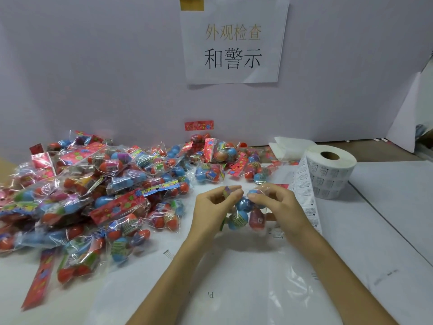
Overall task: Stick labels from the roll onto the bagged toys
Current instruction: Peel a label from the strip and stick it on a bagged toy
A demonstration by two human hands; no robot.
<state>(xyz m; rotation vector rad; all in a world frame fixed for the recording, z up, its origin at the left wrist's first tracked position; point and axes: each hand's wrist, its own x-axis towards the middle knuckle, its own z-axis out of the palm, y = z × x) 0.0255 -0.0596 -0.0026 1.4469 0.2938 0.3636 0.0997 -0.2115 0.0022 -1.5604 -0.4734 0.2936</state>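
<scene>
Both my hands hold one clear bag of blue and red egg toys [243, 215] just above the white table. My left hand [214, 207] pinches its upper left end near the coloured header card. My right hand [278, 207] grips the bag's right side, fingers curled over the top. A white label roll [331, 171] stands at the right, and its printed strip [307, 202] trails down toward my right wrist. One loose label [277, 234] lies on the table under the bag.
A big heap of bagged toys [93, 188] fills the left half of the table and runs along the back wall [220, 158]. A paper sign [234, 41] is taped to the white wall. Folded white paper [288, 146] lies behind the roll.
</scene>
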